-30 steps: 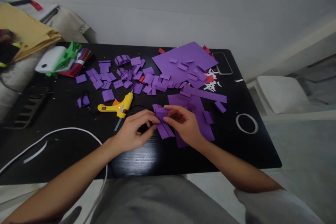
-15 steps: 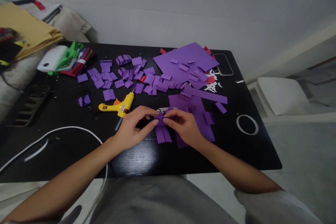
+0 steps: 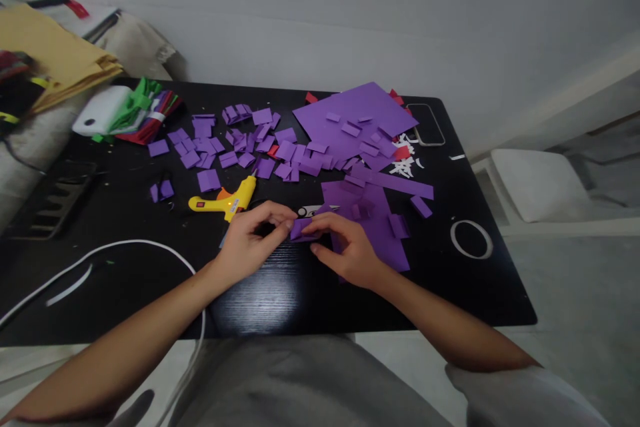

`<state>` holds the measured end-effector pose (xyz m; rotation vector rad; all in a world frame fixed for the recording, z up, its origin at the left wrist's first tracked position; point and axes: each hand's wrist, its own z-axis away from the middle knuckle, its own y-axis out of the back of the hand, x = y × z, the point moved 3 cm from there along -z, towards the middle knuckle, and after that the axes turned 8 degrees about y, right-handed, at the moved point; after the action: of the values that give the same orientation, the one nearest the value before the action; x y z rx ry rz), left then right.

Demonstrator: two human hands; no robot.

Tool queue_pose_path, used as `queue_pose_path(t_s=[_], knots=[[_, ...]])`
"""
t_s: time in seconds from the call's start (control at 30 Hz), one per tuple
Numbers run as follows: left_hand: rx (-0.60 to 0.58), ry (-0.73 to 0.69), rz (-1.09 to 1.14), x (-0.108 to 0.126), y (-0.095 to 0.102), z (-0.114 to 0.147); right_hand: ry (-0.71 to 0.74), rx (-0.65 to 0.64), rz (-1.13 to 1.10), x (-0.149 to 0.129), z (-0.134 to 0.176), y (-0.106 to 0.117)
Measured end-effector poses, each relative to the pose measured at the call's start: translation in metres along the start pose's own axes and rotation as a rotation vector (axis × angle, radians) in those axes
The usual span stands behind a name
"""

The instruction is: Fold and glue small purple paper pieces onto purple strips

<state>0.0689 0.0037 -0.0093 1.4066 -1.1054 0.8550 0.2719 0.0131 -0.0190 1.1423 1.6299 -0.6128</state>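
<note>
A small folded piece of purple paper (image 3: 303,229) is between my hands above the front of the black table. My left hand (image 3: 254,240) pinches its left end between thumb and fingers. On its right side, the fingertips of my right hand (image 3: 346,245) touch the paper, with the thumb held apart below. Just behind the piece lies a metal tool (image 3: 311,211) that looks like pliers or cutters, partly hidden by my fingers. A yellow glue gun (image 3: 225,201) rests to the left of my left hand. Under and beyond my right hand is a purple sheet (image 3: 385,240).
Many small folded purple pieces (image 3: 250,140) cover the back middle. A larger purple sheet (image 3: 350,107) lies behind, with white scraps (image 3: 406,159) beside it. A white cable (image 3: 135,242) curves across the left. Green and red bundles (image 3: 143,113) sit back left; a ring (image 3: 471,239) lies right.
The purple piece has turned from hanging lengthwise toward me to lying crosswise between my hands. My right thumb has come away from it, and more of the metal tool shows.
</note>
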Motion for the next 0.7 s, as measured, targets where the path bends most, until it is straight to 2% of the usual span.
queue_pose_path(t_s=[0.13,0.3,0.43,0.53,0.7], knots=[[-0.024,0.016,0.016,0.0008,-0.0004,-0.001,0.02,0.045,0.034,0.0027,0.0007,0.0],[-0.121,-0.055,-0.048,0.0024,0.0014,-0.0007,-0.086,0.087,0.014,0.0047,0.0,0.0004],[-0.195,-0.139,-0.096,0.0059,0.0019,0.0007,-0.163,0.112,-0.091,0.0061,0.0004,-0.0006],[-0.193,-0.179,-0.128,0.0081,0.0003,0.0016,-0.21,0.111,-0.154,0.0086,0.0009,-0.0012],[-0.151,-0.168,-0.154,0.0097,-0.0025,0.001,-0.252,0.111,-0.192,0.0101,-0.0001,-0.0002]])
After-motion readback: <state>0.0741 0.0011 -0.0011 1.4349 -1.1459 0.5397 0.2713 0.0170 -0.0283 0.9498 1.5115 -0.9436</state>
